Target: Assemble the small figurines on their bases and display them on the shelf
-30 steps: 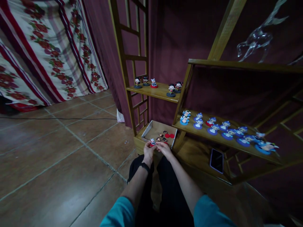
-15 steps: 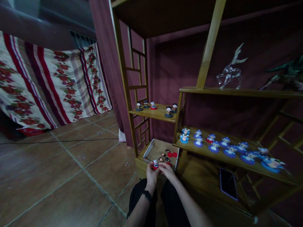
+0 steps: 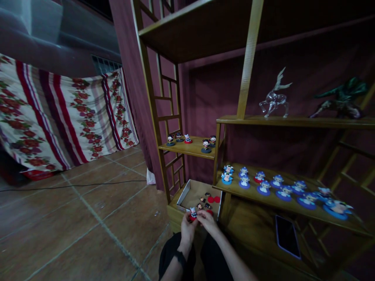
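Note:
Between my hands is a small white-headed figurine [image 3: 193, 213] on a red round base, held upright just above the near edge of a shallow box [image 3: 187, 197]. My left hand [image 3: 188, 229] is closed around the base from the left. From the right, the fingertips of my right hand [image 3: 207, 220] pinch at the same base. Inside the box lie several dark-haired figurine pieces [image 3: 200, 205] and red round bases [image 3: 213, 199]. Part of the box's near side is hidden behind my hands.
A small shelf [image 3: 190, 147] above the box holds several figurines. More figurines on blue and purple bases [image 3: 264, 188] line the shelf to the right, with a phone [image 3: 287, 237] lower down. A clear deer ornament [image 3: 274, 97] stands higher up. Wooden uprights [image 3: 247, 58] divide the shelving.
The view has tilted upward a little, so everything sits lower in the picture. Both hands keep their hold on the figurine, with hardly any shift against the box.

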### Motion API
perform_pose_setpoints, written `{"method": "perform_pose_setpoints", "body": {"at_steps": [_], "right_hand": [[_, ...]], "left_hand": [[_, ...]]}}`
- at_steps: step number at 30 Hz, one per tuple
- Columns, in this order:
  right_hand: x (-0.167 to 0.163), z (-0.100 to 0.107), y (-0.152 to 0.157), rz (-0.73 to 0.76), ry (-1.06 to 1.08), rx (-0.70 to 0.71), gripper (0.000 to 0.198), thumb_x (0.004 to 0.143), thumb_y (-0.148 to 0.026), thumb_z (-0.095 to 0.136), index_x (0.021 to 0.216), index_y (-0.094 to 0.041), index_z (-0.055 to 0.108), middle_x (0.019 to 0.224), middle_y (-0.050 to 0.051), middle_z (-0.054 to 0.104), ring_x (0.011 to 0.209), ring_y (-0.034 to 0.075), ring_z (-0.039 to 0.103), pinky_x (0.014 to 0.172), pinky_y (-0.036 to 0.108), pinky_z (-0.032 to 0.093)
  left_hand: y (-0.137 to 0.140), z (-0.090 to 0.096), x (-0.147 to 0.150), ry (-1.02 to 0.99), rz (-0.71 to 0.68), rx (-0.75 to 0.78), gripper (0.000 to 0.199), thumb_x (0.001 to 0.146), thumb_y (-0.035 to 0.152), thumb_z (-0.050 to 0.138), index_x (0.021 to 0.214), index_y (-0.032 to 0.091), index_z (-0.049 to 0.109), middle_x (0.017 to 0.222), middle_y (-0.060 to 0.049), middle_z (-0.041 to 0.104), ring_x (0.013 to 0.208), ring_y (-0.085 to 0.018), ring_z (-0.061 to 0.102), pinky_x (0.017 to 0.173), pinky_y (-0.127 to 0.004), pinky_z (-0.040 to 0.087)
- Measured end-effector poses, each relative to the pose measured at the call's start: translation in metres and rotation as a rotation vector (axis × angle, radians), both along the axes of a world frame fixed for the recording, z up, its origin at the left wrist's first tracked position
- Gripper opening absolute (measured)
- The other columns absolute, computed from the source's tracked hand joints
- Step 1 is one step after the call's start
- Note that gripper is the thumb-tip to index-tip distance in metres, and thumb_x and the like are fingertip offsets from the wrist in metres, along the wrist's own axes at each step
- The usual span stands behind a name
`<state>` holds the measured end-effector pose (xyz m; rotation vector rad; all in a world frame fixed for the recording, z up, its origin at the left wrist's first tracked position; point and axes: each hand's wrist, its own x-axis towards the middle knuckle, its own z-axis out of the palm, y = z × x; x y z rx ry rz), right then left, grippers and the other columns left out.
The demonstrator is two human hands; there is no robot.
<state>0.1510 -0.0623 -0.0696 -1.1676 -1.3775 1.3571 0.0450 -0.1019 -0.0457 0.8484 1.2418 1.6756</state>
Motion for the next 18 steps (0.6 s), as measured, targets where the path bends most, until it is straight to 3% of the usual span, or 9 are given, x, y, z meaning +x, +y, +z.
{"method": "perform_pose_setpoints", "body": {"at_steps": [10,18], "right_hand": [[0.007,0.010,-0.006,0.039,-0.074,0.097,0.020,0.071,-0.034,0.055,0.082,-0.021,0.065,0.075,0.001,0.065,0.070,0.017,0.060,0.060,0.026,0.045],[0.012,0.028,-0.021,0.015,-0.132,0.140,0.028,0.073,-0.043,0.056,0.088,-0.023,0.067,0.082,0.001,0.068,0.078,0.019,0.062,0.069,0.029,0.048]], "left_hand": [[0.003,-0.007,0.002,0.062,-0.010,0.028,0.036,0.046,0.010,0.076,0.077,0.015,0.059,0.074,-0.001,0.066,0.068,-0.017,0.062,0.073,-0.030,0.048],[0.001,-0.007,-0.001,0.086,-0.045,0.050,0.036,0.047,0.016,0.076,0.079,0.016,0.059,0.078,-0.003,0.067,0.075,-0.019,0.063,0.078,-0.033,0.048]]}}
